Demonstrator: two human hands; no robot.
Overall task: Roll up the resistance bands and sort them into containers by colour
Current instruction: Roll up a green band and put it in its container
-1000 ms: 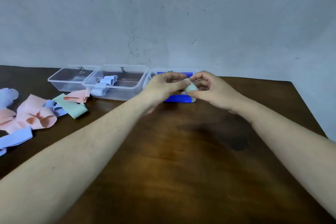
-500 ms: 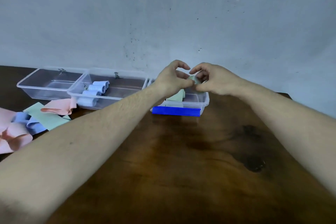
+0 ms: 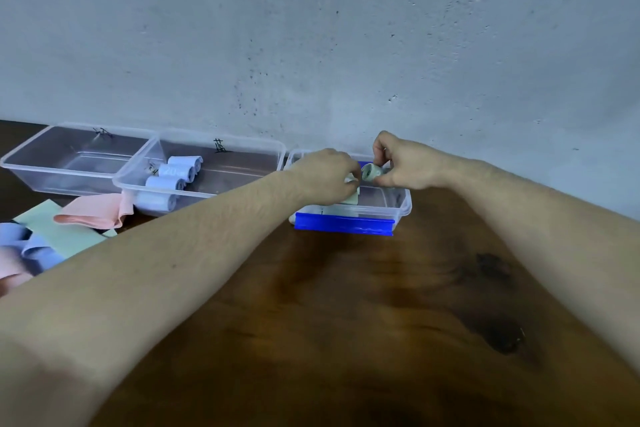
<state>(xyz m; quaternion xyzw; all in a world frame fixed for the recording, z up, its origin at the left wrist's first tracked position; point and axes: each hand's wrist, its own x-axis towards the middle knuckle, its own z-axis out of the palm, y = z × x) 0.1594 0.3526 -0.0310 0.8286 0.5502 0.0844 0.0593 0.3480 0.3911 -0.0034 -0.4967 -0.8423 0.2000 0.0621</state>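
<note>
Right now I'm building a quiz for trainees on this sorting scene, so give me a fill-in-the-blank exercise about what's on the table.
1. The rolled bands in the middle container are ____ in colour.
2. The right hand pinches a rolled ____ band, with the left hand at its loose end.
3. The container on the right has ____ tape on its near edge.
4. The leftmost container holds ____ bands.

Missing words: blue; green; blue; no

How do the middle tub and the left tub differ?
The middle tub holds rolled blue bands; the left tub shows none. The middle tub's corner overlaps the left tub's. Their handwritten marks differ. Both are clear plastic, lidless, standing by the wall.
</note>
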